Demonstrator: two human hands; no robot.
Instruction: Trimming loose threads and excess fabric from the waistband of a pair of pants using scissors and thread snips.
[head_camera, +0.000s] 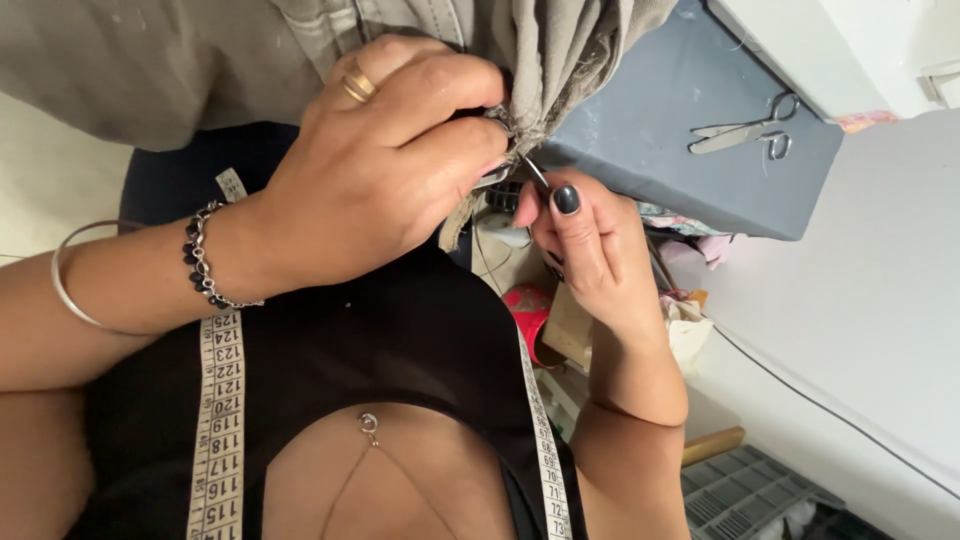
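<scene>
Cloth: grey-beige fabric (570, 60), bunched at its frayed edge, hangs from the top of the view in front of your chest. This is the landmark for all places below.
Left hand: your left hand (385, 165) is clenched on the bunched edge of the cloth, thumb and forefinger pinching the fold tight. A gold ring sits on one finger.
Tool: a thin metal tool (535, 172) meets the cloth just below the pinched fold; its tip is at the seam. You cannot tell its exact kind, since most of it is hidden.
Right hand: your right hand (585, 250) grips that tool from just under the cloth, thumb with dark nail polish pressed along it.
Wrist: a dark beaded bracelet (200, 262) and a plain silver bangle (75, 280) lie well left of the cloth.
Tape: a measuring tape (218, 420) drapes round your neck, both ends running down below the cloth.
Scissors: a small pair of scissors (745, 130) lies right of the cloth on a grey-blue surface (680, 150), apart from both hands.
Red item: a red round thing (528, 310) shows below the cloth, partly hidden by your right hand.
</scene>
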